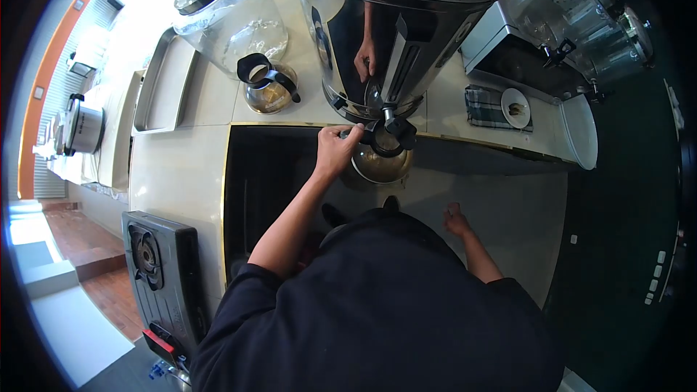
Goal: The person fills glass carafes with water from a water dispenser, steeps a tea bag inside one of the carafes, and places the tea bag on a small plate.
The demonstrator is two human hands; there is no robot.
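Gripping in the left hand [337,149], with fingers wrapped closed around its black handle [367,134], a round-bodied glass coffee pot [381,169] with a black collar. Held right at the spigot [400,132] of a large stainless-steel urn [396,36], out past the gold-trimmed edge of the bench [178,167] and above the floor. Down beside the dark-shirted body, well apart from the pot, the right hand [456,221], with fingers loosely curled; impossible to tell at this angle exactly how far closed, and with no hold on anything visible. Mirrored in the urn's polished side, an arm and hand. On the bench to the left of the urn, a second coffee pot [272,98], near a big glass jar [236,36] with a metal lid; farther left, a rectangular metal tray [165,83]. Nearer the body on the left, a portable gas stove [161,254] with a single burner. To the right of the urn, a white saucer [516,96] overlapping a folded checked cloth [483,107], with something small and brown on the saucer, too small to identify.
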